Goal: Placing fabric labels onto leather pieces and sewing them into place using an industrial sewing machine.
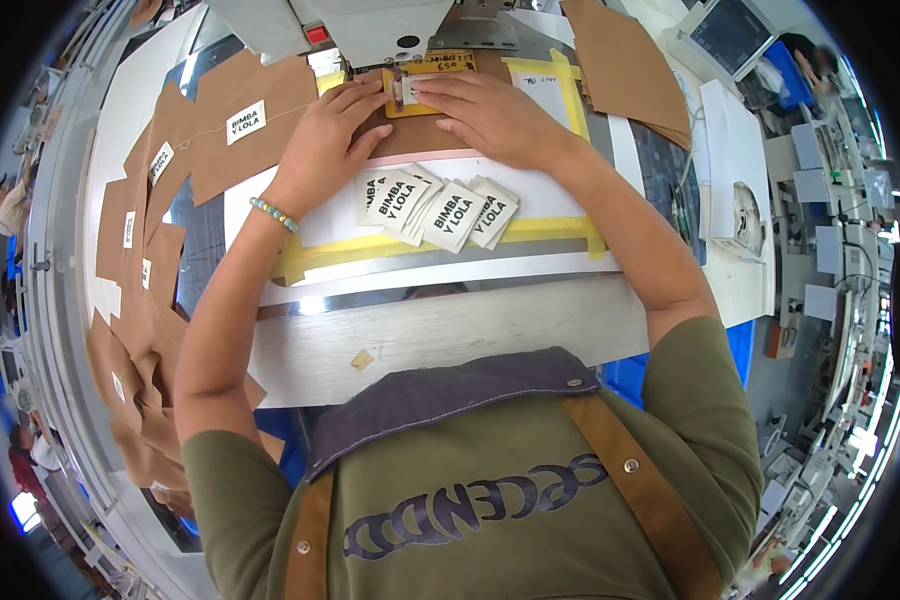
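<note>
Touched yellow template (404,111) with white label (409,93) inside, on brown panel (420,138) beneath sewing-machine head (372,28).
Rested left hand (332,135) and right hand (500,120) flat, thumbs apart; had loose labels (452,213) heaped nearer on white sheet (328,222).

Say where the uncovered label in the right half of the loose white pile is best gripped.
That label is probably best pinched at its near edge, the right hand coming from the person's side: it lies flat, its left and right sides crowd against neighbouring labels, and nothing covers its near edge.
</note>
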Available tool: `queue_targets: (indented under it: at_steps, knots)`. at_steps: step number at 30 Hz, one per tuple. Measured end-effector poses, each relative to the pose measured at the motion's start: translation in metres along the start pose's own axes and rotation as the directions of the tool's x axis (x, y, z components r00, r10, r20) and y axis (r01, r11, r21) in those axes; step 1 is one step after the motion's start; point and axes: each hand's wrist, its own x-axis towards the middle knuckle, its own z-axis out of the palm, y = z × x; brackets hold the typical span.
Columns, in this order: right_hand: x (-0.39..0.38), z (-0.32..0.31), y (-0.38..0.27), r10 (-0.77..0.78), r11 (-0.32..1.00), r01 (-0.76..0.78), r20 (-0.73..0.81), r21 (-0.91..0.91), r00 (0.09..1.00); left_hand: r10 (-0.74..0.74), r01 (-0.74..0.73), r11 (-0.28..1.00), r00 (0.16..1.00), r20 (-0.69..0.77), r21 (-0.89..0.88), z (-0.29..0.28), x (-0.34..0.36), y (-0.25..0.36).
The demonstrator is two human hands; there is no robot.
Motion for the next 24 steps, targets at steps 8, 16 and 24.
queue_targets:
  at_steps: [8,16,24]
  knots:
    - [-0.002,-0.001,-0.002,0.032,0.999,-0.032,0.014,-0.006,0.999,0.044,-0.044,0.98,0.999,0.008,0.195,0.009,0.002,0.006]
    - [0.002,0.006,0.004,0.045,0.986,-0.044,-0.005,0.161,0.999,0.008,-0.017,0.969,0.999,0.037,0.247,0.014,0.005,0.007]
    - [0.0,0.003,0.004,0.051,0.987,-0.054,0.025,0.148,0.998,-0.025,0.022,0.998,0.998,0.056,0.061,-0.006,0.005,0.01]
